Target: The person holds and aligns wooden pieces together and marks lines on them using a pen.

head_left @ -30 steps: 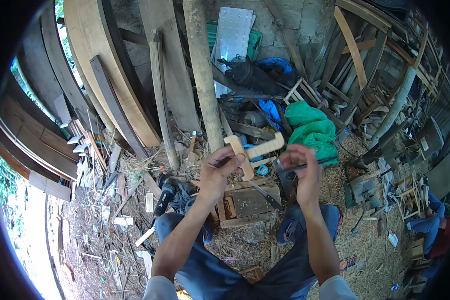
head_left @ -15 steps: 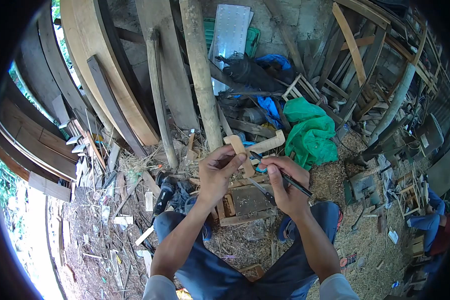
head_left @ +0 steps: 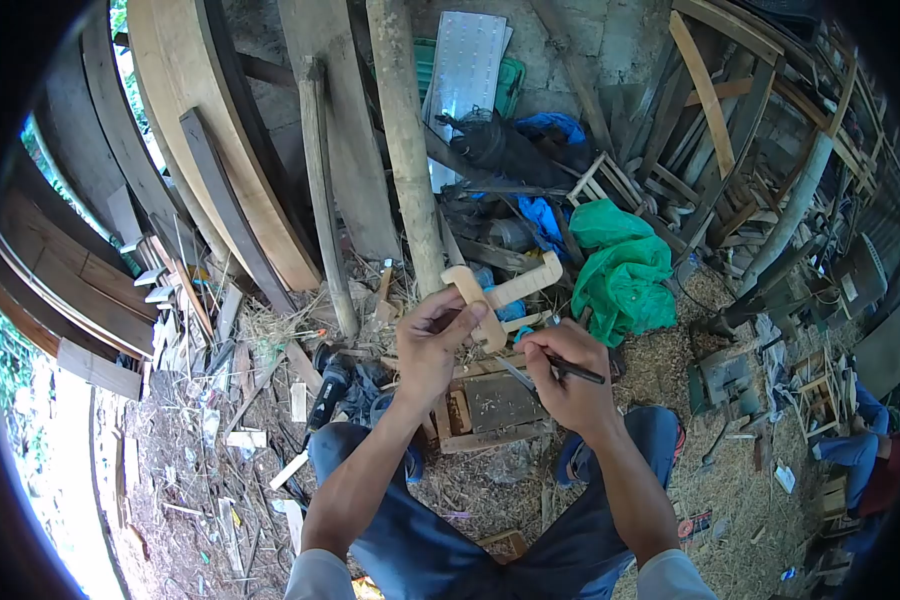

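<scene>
Between the thumb and fingers of my left hand [head_left: 430,345] is a pale, T-shaped wooden piece [head_left: 478,308], with a crossbar and an arm hooked at its far end. My right hand [head_left: 575,375], just to the right, is closed around a black pen [head_left: 578,371]. The pen's front end is partly hidden by my fingers. A thin metal strip [head_left: 513,370] shows below the wood beside my right hand; I cannot tell whether the hand holds it too. Below both hands, between my knees, sits a low wooden block or box [head_left: 500,400].
A black power tool [head_left: 327,398] lies by my left knee. Green plastic sheeting [head_left: 622,265] is heaped ahead to the right. Long boards [head_left: 205,140] and a pole [head_left: 406,150] lean ahead and left. Wood scraps and shavings cover the ground. Another person's leg [head_left: 850,450] shows far right.
The wooden piece has turned in my left hand, its hooked arm now angled further upward. My right hand has tilted, and the pen has drawn back from the wood.
</scene>
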A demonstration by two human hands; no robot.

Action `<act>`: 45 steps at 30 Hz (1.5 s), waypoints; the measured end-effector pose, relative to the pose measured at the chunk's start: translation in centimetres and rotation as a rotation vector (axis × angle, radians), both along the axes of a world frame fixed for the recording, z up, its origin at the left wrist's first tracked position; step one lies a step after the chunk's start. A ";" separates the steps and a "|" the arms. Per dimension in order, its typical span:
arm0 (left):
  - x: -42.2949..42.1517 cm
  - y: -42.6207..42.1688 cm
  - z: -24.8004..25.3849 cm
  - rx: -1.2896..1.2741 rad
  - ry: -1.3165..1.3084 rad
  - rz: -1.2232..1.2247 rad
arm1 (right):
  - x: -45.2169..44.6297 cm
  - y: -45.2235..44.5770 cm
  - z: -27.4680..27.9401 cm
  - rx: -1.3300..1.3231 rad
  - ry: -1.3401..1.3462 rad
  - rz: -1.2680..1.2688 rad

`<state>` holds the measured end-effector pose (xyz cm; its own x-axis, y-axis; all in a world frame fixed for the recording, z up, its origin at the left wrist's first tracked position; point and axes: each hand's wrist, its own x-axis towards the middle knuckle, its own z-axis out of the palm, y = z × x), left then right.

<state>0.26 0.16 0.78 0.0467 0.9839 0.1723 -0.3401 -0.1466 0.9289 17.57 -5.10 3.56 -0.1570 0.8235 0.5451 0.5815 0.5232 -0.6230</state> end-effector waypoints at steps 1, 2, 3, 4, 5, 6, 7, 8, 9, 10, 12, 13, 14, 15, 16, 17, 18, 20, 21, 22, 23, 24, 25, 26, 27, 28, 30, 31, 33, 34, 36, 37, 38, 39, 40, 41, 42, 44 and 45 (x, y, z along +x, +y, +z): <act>-0.1 0.0 0.2 0.004 0.002 -0.001 | 0.0 0.1 -0.1 0.004 0.002 -0.001; -0.2 0.0 0.5 0.026 -0.002 0.006 | 0.0 0.1 -0.3 -0.014 0.094 -0.031; -0.3 0.0 0.6 0.047 -0.009 0.015 | 0.1 0.2 -0.4 -0.034 0.183 -0.060; -0.2 0.0 0.5 0.046 -0.011 0.015 | 0.2 0.1 -0.3 -0.035 0.181 -0.060; -0.2 0.2 0.2 0.040 -0.007 0.013 | 0.2 0.0 0.0 0.009 0.235 -0.046; -0.3 0.2 0.1 0.034 -0.002 0.013 | 0.2 -0.1 0.2 0.052 0.291 -0.031; -0.3 0.1 0.0 0.033 -0.003 0.017 | 0.0 -0.2 0.5 0.050 0.290 -0.028; -0.3 0.0 0.1 0.027 0.011 0.000 | -0.2 -0.2 0.8 0.107 0.273 -0.009; -0.2 -0.1 0.1 0.020 0.025 -0.020 | -0.5 -0.1 0.9 0.164 0.256 0.005; -0.1 -0.1 0.1 0.017 0.028 -0.025 | -0.6 0.0 0.8 0.162 0.259 0.000; 0.1 -0.2 0.1 0.053 0.016 -0.030 | -0.9 0.2 0.6 0.237 0.232 0.051; 0.2 -0.2 0.1 0.051 0.017 -0.031 | -0.9 0.3 0.5 0.236 0.233 0.050; 0.2 -0.2 0.0 0.058 0.001 -0.031 | -1.0 0.3 0.4 0.227 0.226 0.056; 0.2 -0.2 0.0 0.066 -0.015 -0.031 | -1.0 0.4 0.4 0.219 0.219 0.063; 0.1 -0.2 0.1 0.067 -0.015 -0.029 | -1.0 0.4 0.5 0.219 0.219 0.065; 0.0 -0.3 0.3 0.041 0.020 -0.023 | -1.0 0.2 0.8 0.194 0.212 0.075; -0.2 -0.4 0.4 0.015 0.055 -0.016 | -0.9 0.1 0.9 0.169 0.204 0.084; -0.4 0.0 0.3 0.010 0.019 -0.019 | -0.2 -0.2 0.1 0.052 0.134 0.051; -0.4 0.2 0.2 0.006 -0.015 -0.022 | 0.2 -0.2 -0.1 -0.063 0.064 0.018; -0.4 0.3 0.0 0.007 -0.014 -0.025 | 0.3 0.0 -0.1 -0.062 0.065 0.015; -0.4 0.3 -0.2 0.000 -0.010 -0.034 | 0.4 0.2 0.0 -0.060 0.056 -0.040; -0.4 0.3 -0.3 -0.007 -0.009 -0.041 | 0.5 0.5 0.1 -0.059 0.044 -0.094; -0.2 0.2 -0.3 -0.008 -0.013 -0.041 | 0.6 0.7 0.0 -0.059 0.040 -0.094; 0.0 0.0 -0.2 -0.028 -0.013 -0.058 | 0.7 1.0 -0.4 -0.098 0.191 -0.085; 0.1 -0.1 -0.1 -0.047 -0.010 -0.075 | 0.7 1.4 -1.0 -0.135 0.343 -0.078; 0.2 -0.2 -0.1 -0.047 -0.008 -0.077 | 0.3 1.9 -2.0 -0.157 0.493 -0.049; 0.4 -0.5 -0.2 -0.037 0.050 -0.098 | 0.2 1.7 -1.8 -0.237 0.600 0.008; 0.4 -0.5 -0.3 -0.040 0.051 -0.102 | 0.0 1.5 -1.4 -0.317 0.705 0.069; 0.5 -0.4 -0.3 -0.038 0.016 -0.128 | -0.2 1.3 -1.2 -0.338 0.732 0.068; 0.6 -0.4 -0.3 -0.038 0.016 -0.127 | -0.2 1.3 -1.2 -0.359 0.760 0.070; 0.6 -0.4 -0.1 -0.025 0.005 -0.133 | 0.0 1.5 -1.4 -0.340 0.815 0.065; 0.5 -0.3 -0.2 -0.025 0.006 -0.133 | 0.1 1.6 -1.4 -0.321 0.872 0.060; 0.3 -0.1 -0.3 -0.008 -0.032 -0.155 | 0.3 1.7 -1.3 -0.322 0.873 0.060; 0.2 0.0 -0.4 0.008 -0.071 -0.176 | 0.6 1.7 -1.2 -0.294 0.876 0.064; 0.0 0.1 -0.4 0.008 -0.072 -0.177 | 0.9 1.8 -1.0 -0.265 0.878 0.068; -0.3 0.2 -0.4 0.005 -0.089 -0.190 | 1.0 1.7 -1.0 -0.265 0.879 0.068; -0.4 0.2 -0.4 0.003 -0.106 -0.203 | 1.1 1.7 -0.9 -0.263 0.894 0.071; -0.4 0.2 -0.3 -0.001 -0.088 -0.204 | 1.1 1.6 -0.9 -0.263 0.911 0.074; -0.4 0.2 -0.3 -0.004 -0.071 -0.206 | 1.0 1.6 -0.9 -0.269 0.910 0.079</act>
